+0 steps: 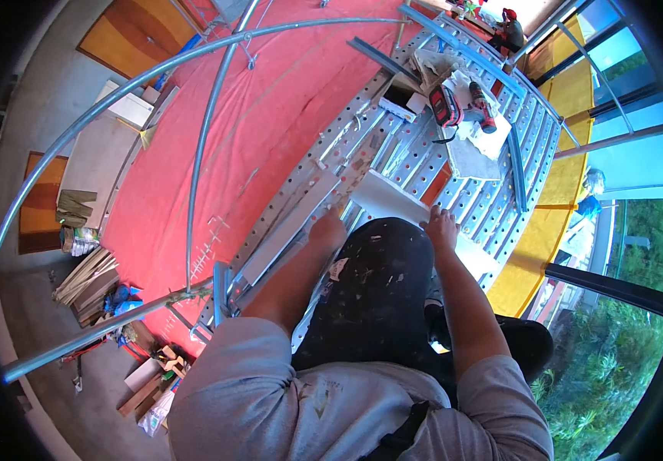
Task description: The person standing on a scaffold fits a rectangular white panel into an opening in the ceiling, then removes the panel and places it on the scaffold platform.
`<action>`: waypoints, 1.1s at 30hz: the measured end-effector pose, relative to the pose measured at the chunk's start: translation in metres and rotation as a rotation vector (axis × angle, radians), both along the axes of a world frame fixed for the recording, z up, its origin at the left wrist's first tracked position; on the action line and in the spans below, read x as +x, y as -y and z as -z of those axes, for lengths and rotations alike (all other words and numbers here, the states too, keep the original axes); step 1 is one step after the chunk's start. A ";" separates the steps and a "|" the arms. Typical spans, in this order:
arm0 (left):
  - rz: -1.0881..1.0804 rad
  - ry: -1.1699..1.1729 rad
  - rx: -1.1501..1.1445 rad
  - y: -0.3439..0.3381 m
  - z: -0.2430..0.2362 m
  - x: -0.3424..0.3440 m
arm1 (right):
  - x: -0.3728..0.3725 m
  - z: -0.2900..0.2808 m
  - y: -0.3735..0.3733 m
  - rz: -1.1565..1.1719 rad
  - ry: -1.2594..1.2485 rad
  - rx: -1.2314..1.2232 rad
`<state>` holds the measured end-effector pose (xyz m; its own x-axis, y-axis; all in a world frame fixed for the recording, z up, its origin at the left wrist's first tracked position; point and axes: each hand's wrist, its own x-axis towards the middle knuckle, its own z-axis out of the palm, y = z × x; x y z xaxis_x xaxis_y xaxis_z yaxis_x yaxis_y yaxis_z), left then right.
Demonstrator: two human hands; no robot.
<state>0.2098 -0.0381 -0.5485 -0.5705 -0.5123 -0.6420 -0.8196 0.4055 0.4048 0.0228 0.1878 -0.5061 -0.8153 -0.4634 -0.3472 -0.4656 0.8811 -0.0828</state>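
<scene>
A pale grey-white board strip [390, 197] lies across in front of my bent knee, above the perforated metal deck. My right hand [442, 227] is at the strip's right end, its fingers curled over the edge. My left hand [330, 228] is close to the strip's left end, its fingers bent inward; what they hold, if anything, is hidden. Beside my left forearm lies a longer grey strip [288, 228]. Another white piece [473, 257] rests on the deck beyond my right wrist.
Farther along the metal deck [416, 157] sit a red-and-black cordless drill [482, 107], a red-and-black tool case or device [445, 105], an open box [403, 101] and metal channels [516, 169]. Curved scaffold tubes [202, 146] border the left side, above red sheeting [164, 180]. Another person [510, 32] is far off.
</scene>
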 end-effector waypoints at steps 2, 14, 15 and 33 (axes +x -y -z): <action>-0.011 -0.039 -0.043 0.002 0.002 0.005 | 0.004 -0.001 0.006 0.001 0.012 -0.002; 0.010 -0.042 -0.091 -0.002 0.000 -0.017 | 0.005 -0.001 -0.002 0.001 -0.023 -0.013; 0.012 -0.039 -0.084 -0.002 0.005 -0.019 | 0.007 -0.001 -0.003 -0.011 -0.057 -0.021; -0.010 -0.090 -0.037 -0.010 0.008 -0.007 | 0.003 0.000 -0.009 0.033 -0.019 -0.030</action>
